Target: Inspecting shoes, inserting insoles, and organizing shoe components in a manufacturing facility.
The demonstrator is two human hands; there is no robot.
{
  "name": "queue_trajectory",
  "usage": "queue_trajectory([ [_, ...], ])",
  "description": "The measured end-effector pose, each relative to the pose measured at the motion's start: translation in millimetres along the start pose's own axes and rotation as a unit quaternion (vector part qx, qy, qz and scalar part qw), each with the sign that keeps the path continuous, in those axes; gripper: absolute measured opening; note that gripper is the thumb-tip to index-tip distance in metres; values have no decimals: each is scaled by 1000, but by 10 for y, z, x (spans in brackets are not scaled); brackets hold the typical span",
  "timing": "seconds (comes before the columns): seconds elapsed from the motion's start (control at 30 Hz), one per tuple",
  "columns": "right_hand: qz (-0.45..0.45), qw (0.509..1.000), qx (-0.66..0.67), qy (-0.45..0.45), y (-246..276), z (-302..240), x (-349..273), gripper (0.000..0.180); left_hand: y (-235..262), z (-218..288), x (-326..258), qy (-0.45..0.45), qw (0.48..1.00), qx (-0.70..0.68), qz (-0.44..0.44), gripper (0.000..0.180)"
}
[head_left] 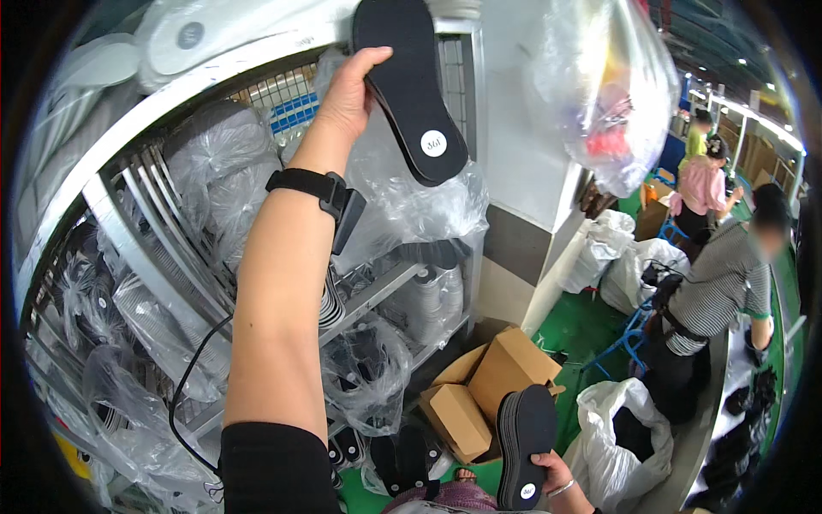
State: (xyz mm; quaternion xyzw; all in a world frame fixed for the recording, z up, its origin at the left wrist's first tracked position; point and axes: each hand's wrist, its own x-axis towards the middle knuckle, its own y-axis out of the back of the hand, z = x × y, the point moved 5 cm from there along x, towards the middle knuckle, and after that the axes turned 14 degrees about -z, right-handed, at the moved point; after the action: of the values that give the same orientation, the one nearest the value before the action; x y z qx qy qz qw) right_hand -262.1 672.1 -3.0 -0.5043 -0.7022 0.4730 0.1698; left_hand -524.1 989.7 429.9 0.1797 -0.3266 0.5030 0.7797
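My left hand (349, 92) is raised high, its thumb lying on black insoles (408, 77) that look like a thin stack, with a round white sticker at the heel end. A black band with a small device (330, 201) is strapped round my left wrist. Down at the lower right, my right hand (555, 475) grips a thicker stack of black insoles (527, 428), its thumb on the top one. That stack also carries a round white sticker at its lower end. The fingers under both stacks are hidden.
A metal rack (381, 300) at left holds plastic-bagged insoles. Open cardboard boxes (514, 360) and a white sack (591, 445) stand below. A filled clear bag (608, 94) hangs at upper right. Beyond, a person in a striped shirt (719, 283) and others work along a bench.
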Motion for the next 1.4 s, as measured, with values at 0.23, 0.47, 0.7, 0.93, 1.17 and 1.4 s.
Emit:
queue_trajectory([
  [0.23,-61,991,-94,-68,-122,-544,923,53,910,-1488,-426,327,923,-112,172,34],
  [0.47,-182,976,-82,-90,-781,-1140,1489,60,1162,-863,-845,383,902,-92,176,38],
  [0.7,-358,906,-165,-158,-2441,-1124,2320,46,1436,252,-1501,315,901,72,288,37],
  [0.93,-405,879,-196,-159,-3747,-160,3473,36,2669,304,-2844,391,758,197,483,36],
  [1.17,-257,701,-662,-71,-3476,114,4472,48,2269,-348,-2843,637,490,557,210,40],
  [1.4,-327,811,-439,206,-2552,-576,3255,17,313,242,-2682,92,787,552,262,27],
])
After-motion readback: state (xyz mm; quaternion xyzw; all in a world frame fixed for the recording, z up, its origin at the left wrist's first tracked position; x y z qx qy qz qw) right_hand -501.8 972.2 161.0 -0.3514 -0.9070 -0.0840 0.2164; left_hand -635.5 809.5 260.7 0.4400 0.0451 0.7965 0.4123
